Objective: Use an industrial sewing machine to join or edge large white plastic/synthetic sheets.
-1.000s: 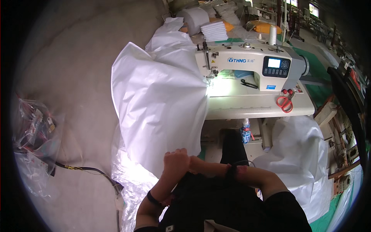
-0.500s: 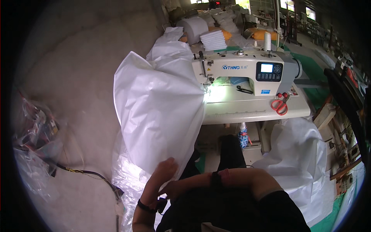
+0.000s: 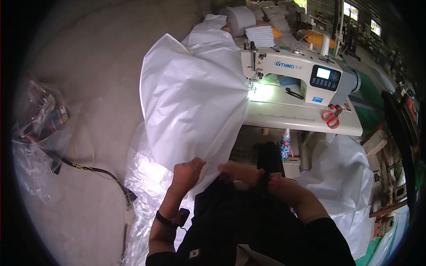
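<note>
A large white plastic-like sheet [image 3: 191,97] hangs in folds from the left side of the sewing machine [image 3: 288,66] down toward my lap. Its right part runs up to the lit needle area. My left hand [image 3: 190,172] is closed on the sheet's lower edge, fingers curled in. Just to the right, beside the sheet's slanting edge, is my right hand [image 3: 233,172]. Its fingers are slightly blurred and point left, with the thumb apart from them; I see nothing held in it.
Red-handled scissors [image 3: 330,119] and small black snips [image 3: 293,93] lie on the machine table [image 3: 284,116]. Crinkled clear plastic [image 3: 142,199] spreads at lower left. Another white sheet [image 3: 339,177] hangs at right. A black cable [image 3: 97,169] crosses the floor near bagged items [image 3: 42,115].
My right hand has moved up and right, away from my left wrist. My left hand has risen slightly with the sheet's edge. The whole view has shifted, with the machine now farther right and higher.
</note>
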The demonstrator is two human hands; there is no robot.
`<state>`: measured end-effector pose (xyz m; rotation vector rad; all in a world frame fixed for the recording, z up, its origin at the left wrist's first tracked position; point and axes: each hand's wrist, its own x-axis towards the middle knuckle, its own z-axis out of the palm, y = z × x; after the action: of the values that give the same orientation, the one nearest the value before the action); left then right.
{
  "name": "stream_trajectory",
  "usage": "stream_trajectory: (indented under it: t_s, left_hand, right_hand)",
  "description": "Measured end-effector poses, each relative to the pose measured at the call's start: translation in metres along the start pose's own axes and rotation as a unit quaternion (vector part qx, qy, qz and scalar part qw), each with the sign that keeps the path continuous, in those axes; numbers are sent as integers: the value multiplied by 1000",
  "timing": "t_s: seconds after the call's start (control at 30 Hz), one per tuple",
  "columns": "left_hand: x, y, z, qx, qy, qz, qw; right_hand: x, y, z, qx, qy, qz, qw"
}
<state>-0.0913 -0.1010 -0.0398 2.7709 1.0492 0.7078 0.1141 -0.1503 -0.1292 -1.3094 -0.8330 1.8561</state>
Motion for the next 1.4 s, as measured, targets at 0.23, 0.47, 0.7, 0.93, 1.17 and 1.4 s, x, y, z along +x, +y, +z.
stream_trajectory:
  t_s: [0.23,0.47,0.7,0.93,1.17,1.4]
  left_hand:
    - [30,-62,-22,-248,-41,-111,961]
    - [73,-75,-74,-327,-138,-114,928]
    - [85,-58,-93,-273,-178,-68,943]
    - [83,-46,-102,-289,-188,-19,938]
    - [81,-43,-101,-283,-315,-87,902]
    - [52,-16,-75,-61,-170,63,982]
  right_hand:
    - [-26,10,18,-214,-235,-171,933]
    - [-56,-31,31,-621,-207,-107,748]
    - [-65,-92,47,-225,-79,-170,956]
    - [-36,-95,105,-227,-100,-352,902]
    - [-20,-76,136,-411,-26,-448,793]
    - [-16,-67,153,-445,-152,-518,715]
